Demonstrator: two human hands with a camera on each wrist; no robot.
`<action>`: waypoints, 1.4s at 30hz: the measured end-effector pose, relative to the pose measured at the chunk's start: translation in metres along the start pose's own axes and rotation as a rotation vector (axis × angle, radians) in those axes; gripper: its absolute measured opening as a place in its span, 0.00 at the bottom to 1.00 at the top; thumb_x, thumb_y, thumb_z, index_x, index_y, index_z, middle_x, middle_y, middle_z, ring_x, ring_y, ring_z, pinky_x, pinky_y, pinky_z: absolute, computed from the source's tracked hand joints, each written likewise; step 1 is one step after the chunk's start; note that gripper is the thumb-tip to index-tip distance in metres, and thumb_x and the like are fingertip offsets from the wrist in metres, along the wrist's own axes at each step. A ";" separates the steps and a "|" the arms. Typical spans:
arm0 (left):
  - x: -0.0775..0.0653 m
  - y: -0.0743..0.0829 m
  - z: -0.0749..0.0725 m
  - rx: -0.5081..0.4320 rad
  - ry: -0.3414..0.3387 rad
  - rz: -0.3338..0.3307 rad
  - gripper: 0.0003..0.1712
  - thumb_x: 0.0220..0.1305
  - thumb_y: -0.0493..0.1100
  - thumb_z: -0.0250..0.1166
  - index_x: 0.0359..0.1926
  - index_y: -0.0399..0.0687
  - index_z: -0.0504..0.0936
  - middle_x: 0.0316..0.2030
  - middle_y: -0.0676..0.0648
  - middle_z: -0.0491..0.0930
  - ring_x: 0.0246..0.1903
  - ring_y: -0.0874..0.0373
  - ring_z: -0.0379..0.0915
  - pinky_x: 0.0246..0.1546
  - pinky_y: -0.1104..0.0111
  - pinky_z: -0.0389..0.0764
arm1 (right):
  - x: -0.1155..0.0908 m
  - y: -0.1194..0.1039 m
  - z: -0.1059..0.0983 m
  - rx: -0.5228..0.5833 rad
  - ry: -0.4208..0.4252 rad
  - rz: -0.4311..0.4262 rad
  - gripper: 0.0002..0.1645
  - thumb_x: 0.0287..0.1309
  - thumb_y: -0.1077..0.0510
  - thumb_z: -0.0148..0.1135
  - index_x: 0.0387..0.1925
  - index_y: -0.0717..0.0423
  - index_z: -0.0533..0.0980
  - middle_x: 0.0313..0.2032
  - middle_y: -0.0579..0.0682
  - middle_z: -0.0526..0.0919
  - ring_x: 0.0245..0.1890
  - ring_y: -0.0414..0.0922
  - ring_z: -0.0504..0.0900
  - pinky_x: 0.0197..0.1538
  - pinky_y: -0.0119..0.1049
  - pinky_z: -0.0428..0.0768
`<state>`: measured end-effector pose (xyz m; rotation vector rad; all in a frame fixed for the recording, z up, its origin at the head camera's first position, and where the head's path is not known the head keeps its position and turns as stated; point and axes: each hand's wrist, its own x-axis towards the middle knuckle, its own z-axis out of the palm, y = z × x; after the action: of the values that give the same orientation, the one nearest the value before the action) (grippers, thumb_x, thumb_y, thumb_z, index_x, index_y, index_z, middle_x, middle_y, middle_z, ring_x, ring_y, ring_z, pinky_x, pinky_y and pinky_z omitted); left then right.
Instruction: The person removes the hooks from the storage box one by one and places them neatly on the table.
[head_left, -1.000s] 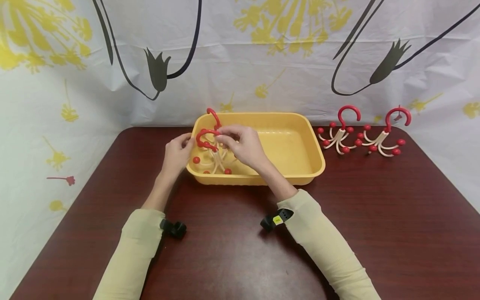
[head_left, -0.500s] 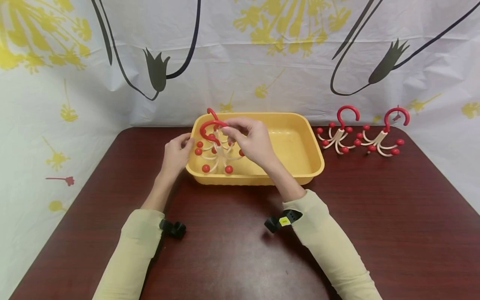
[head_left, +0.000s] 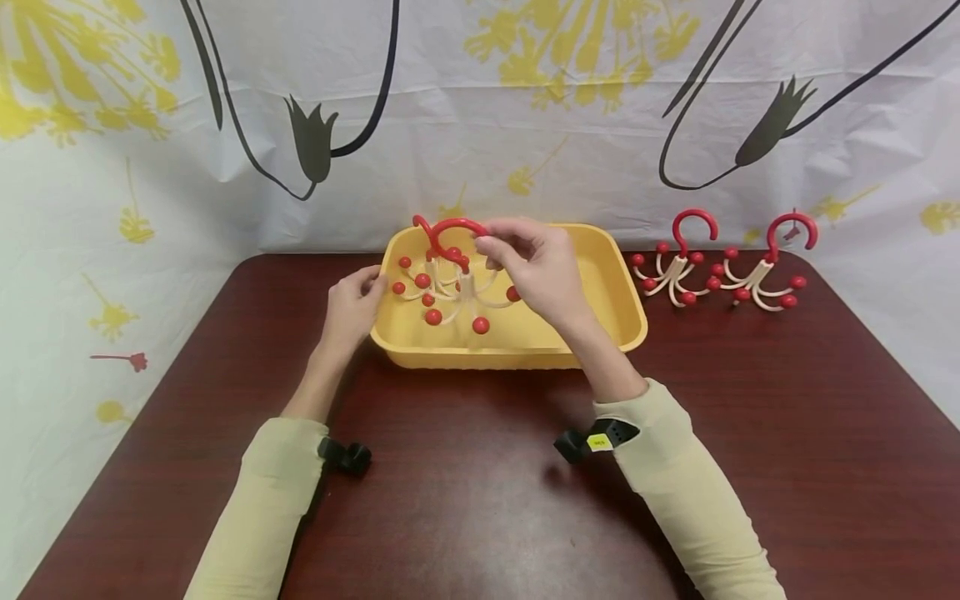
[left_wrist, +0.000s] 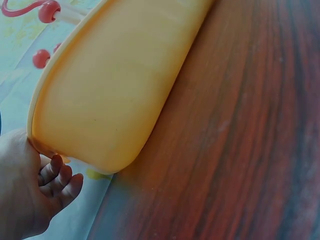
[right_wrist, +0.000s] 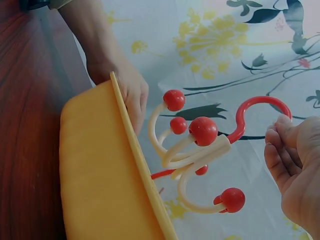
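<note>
My right hand (head_left: 547, 271) pinches the tip of the red hook on a multi-arm hanger (head_left: 467, 285), whose cream arms end in red balls. This hanger hangs over the yellow plastic tub (head_left: 480, 359), and in the right wrist view its arms show above the rim. A second hanger of the same kind, its red hook (head_left: 422, 223) pointing up, stands in the tub's left end, partly hidden behind the held one. My left hand (head_left: 354, 304) grips the tub's left rim; in the left wrist view its fingers (left_wrist: 62, 182) curl under the rim.
Two more such hangers, a nearer one (head_left: 678, 271) and a farther one (head_left: 761, 277), stand upright on the dark wooden table (head_left: 465, 500), right of the tub. A white flower-printed sheet (head_left: 480, 167) hangs along the table's back edge.
My right hand has lifted the hanger up out of the tub's left end and moved it right. My left hand has stayed on the rim.
</note>
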<state>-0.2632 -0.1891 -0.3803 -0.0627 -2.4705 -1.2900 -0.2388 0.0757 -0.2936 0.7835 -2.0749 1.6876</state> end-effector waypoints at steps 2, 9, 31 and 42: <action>0.000 0.001 0.000 -0.003 -0.002 -0.003 0.20 0.74 0.42 0.58 0.58 0.34 0.82 0.38 0.37 0.83 0.39 0.48 0.77 0.42 0.60 0.76 | 0.000 0.000 -0.005 0.002 0.013 0.006 0.09 0.61 0.62 0.71 0.41 0.64 0.86 0.28 0.50 0.85 0.28 0.47 0.81 0.19 0.39 0.77; -0.001 0.002 -0.001 -0.009 -0.007 -0.006 0.20 0.74 0.41 0.58 0.59 0.33 0.81 0.40 0.35 0.84 0.40 0.47 0.77 0.43 0.59 0.77 | -0.001 0.002 -0.022 -0.004 0.051 0.015 0.09 0.60 0.61 0.72 0.40 0.64 0.86 0.29 0.50 0.87 0.27 0.47 0.82 0.28 0.35 0.80; -0.001 -0.001 -0.001 -0.012 -0.016 -0.011 0.21 0.74 0.43 0.58 0.60 0.34 0.80 0.41 0.36 0.84 0.41 0.47 0.77 0.45 0.57 0.77 | -0.011 -0.002 -0.080 -0.073 0.153 0.063 0.12 0.62 0.59 0.70 0.44 0.63 0.85 0.29 0.49 0.86 0.29 0.43 0.81 0.26 0.28 0.76; 0.000 -0.001 0.000 -0.011 -0.020 -0.010 0.21 0.75 0.43 0.57 0.60 0.33 0.80 0.43 0.35 0.83 0.42 0.46 0.78 0.46 0.56 0.78 | -0.015 -0.002 -0.107 -0.117 0.245 0.057 0.11 0.58 0.61 0.73 0.41 0.64 0.85 0.29 0.46 0.87 0.26 0.42 0.81 0.32 0.26 0.80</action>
<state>-0.2631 -0.1896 -0.3814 -0.0658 -2.4834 -1.3135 -0.2331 0.1823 -0.2765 0.4601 -2.0196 1.5854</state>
